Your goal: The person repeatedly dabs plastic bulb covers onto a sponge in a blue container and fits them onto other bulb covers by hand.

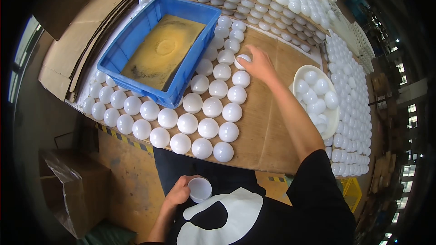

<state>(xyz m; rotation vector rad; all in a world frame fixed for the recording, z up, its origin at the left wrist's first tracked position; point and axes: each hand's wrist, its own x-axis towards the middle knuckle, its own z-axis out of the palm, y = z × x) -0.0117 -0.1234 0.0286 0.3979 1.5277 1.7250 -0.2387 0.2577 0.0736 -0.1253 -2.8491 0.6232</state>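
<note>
My left hand (179, 193) is closed around a white bulb cover (200, 189), held low before my body with its round open end facing up. Out over the table, my right hand (259, 65) has its thumb and fingers around another white bulb cover (243, 62), at the right edge of the rows. Several more glossy white bulb covers (212, 107) stand in rows, dome up, on the brown board (268, 109). A blue bin (136, 81) stands among them, holding a yellowish-brown layer with a round mark (165, 46).
A white oval basin (334, 120) of loose white covers sits at the board's right. Stacked layers of covers (290, 0) rise behind and farther right. Cardboard sheets (81, 41) lean at left; a cardboard box (77, 186) stands on the floor below.
</note>
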